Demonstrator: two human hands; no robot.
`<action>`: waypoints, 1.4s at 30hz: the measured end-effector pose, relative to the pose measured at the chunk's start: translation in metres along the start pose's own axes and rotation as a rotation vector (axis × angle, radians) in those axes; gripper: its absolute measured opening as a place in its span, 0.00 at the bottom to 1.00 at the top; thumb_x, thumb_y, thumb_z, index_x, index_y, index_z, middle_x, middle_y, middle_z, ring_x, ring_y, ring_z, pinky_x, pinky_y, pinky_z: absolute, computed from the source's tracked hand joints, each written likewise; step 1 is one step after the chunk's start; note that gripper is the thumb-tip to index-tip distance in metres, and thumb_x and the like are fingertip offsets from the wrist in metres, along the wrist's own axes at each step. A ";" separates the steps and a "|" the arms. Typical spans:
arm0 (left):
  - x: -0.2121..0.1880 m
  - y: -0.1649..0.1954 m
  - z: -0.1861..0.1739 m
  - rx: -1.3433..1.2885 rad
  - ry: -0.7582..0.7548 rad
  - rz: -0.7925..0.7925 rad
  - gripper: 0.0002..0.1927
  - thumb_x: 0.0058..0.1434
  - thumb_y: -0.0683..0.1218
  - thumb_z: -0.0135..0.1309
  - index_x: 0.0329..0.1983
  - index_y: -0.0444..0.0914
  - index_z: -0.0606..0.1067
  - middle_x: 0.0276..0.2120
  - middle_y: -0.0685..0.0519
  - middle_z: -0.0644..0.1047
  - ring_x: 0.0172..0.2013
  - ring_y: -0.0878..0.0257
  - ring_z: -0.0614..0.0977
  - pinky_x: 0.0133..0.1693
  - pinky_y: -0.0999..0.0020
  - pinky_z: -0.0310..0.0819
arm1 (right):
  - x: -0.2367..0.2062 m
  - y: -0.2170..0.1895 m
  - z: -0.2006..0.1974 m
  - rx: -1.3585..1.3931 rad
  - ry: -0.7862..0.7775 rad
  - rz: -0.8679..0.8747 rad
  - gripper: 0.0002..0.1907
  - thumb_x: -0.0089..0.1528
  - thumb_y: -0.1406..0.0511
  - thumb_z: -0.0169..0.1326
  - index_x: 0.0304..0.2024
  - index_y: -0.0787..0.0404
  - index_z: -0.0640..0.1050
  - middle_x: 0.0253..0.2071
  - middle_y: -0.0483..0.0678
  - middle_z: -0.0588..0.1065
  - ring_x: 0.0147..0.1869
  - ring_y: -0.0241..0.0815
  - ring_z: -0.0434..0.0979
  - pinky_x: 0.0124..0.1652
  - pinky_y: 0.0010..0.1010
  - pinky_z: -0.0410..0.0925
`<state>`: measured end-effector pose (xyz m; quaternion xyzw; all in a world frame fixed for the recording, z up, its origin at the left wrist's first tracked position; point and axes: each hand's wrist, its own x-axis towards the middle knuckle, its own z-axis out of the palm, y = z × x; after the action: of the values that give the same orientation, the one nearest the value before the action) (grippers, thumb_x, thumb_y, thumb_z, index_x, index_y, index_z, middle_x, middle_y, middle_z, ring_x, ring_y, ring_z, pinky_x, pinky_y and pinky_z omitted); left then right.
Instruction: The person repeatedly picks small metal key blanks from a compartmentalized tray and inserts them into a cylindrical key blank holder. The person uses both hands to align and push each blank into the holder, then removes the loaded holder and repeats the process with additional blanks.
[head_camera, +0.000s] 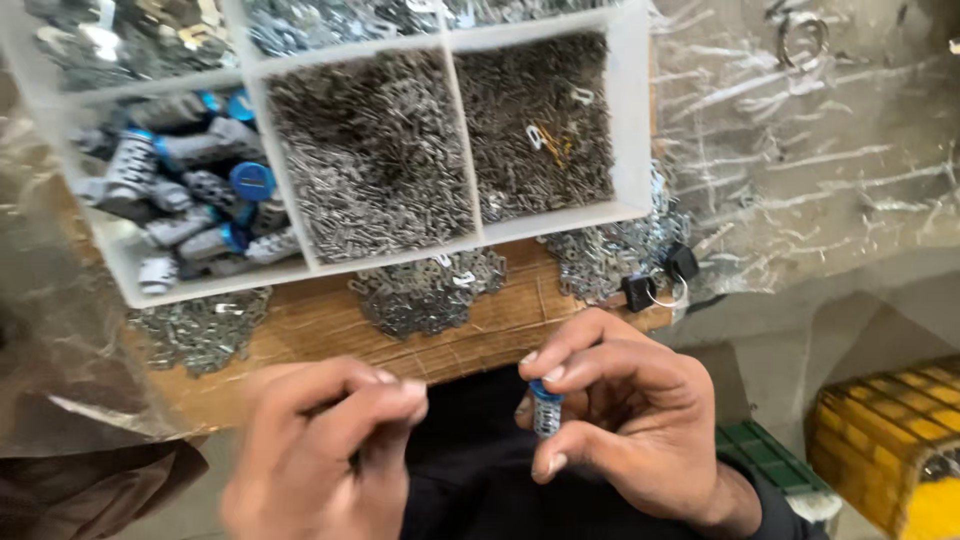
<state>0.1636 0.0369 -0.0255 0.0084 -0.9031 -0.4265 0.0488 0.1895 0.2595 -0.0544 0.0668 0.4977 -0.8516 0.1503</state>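
Right hand (625, 420): we see its grip clenched on a small cylinder (546, 410), upright between thumb and fingers, blue cap on top.
Left hand (330, 440): blurred; fingertips pinched, contents we cannot tell.
Tray (640, 110): on the desk (310, 325), beyond both hands.

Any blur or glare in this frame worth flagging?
Head view: the left hand is smeared by motion blur; the right hand and its small blue-capped cylinder are sharper. The clear plastic sheet shows white glare streaks. The white tray looks slightly soft.
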 end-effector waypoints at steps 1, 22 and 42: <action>0.004 0.003 -0.003 -0.233 -0.038 -0.108 0.05 0.61 0.40 0.63 0.36 0.42 0.78 0.31 0.51 0.80 0.35 0.58 0.84 0.38 0.72 0.80 | 0.002 0.001 0.000 0.002 -0.016 -0.015 0.19 0.60 0.83 0.64 0.52 0.71 0.77 0.56 0.63 0.72 0.49 0.47 0.83 0.43 0.33 0.83; 0.016 0.010 0.022 -0.729 -0.799 -0.471 0.27 0.39 0.40 0.77 0.43 0.37 0.78 0.29 0.54 0.72 0.30 0.63 0.73 0.35 0.70 0.70 | 0.006 -0.026 -0.027 -0.126 -0.317 0.038 0.14 0.59 0.64 0.70 0.45 0.62 0.85 0.44 0.51 0.80 0.50 0.46 0.84 0.53 0.34 0.76; 0.044 0.040 0.007 -1.370 -0.015 -0.254 0.12 0.61 0.39 0.67 0.45 0.35 0.77 0.34 0.48 0.75 0.31 0.60 0.80 0.31 0.64 0.79 | -0.004 -0.012 -0.024 -0.112 0.269 -0.118 0.11 0.63 0.70 0.61 0.44 0.74 0.80 0.44 0.64 0.79 0.31 0.38 0.76 0.27 0.23 0.71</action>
<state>0.1201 0.0649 0.0048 0.0784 -0.4230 -0.9026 -0.0131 0.1886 0.2870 -0.0555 0.1424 0.5632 -0.8132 0.0357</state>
